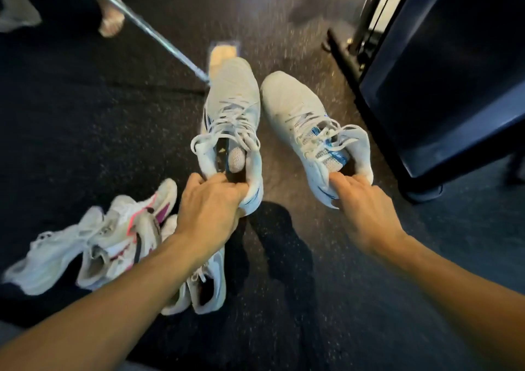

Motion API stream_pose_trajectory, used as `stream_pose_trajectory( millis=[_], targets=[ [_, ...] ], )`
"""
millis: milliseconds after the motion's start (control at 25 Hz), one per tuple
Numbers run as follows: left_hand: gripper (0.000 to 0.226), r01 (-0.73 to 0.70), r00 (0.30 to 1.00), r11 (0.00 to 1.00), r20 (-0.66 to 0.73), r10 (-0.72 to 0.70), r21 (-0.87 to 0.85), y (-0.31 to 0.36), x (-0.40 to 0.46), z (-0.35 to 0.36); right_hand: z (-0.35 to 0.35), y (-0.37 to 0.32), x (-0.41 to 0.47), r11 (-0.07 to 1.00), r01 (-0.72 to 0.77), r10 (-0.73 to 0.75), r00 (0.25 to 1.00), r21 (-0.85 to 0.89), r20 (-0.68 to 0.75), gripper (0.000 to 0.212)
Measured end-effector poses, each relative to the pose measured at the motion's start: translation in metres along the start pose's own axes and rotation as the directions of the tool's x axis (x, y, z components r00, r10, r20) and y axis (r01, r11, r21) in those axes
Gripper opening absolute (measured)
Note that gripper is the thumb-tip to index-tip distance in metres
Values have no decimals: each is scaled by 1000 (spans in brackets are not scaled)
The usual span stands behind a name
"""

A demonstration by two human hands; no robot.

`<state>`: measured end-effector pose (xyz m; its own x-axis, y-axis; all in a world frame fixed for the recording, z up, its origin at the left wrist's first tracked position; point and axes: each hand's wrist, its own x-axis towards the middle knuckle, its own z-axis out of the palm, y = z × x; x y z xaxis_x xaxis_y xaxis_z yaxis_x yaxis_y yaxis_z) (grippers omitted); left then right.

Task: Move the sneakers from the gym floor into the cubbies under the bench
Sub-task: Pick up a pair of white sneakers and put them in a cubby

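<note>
A pair of white, blue-trimmed sneakers sits just past centre toward twelve o'clock: the left sneaker (231, 114) is gripped at its heel collar by the left hand (208, 210), fingers curled tight; the right sneaker (309, 132) is pinched at its heel by the right hand (360, 208). This looks like the carrying step. Pink-accented sneakers (113, 234) lie on the speckled gym floor (284, 313) at eight o'clock. No cubbies show, so next comes finding the bench.
</note>
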<state>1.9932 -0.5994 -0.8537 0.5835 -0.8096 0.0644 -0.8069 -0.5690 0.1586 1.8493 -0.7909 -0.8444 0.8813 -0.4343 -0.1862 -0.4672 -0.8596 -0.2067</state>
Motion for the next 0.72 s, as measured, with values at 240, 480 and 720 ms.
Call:
stream_pose_trajectory(
  millis=[240,480,720],
  targets=[
    [26,-112,970,987,-204,134,114,19,67,-218,-212,-33,2,997,78,-76,934,-9,-348,27],
    [22,-175,856,956,-442,267,237,59,87,-461,-441,-78,-49,990,73,-131,776,-118,-617,24],
    [25,-171,713,906,-586,385,387,109,52,-666,-624,-127,-149,979,-8,-154,630,-204,-762,31]
  ],
)
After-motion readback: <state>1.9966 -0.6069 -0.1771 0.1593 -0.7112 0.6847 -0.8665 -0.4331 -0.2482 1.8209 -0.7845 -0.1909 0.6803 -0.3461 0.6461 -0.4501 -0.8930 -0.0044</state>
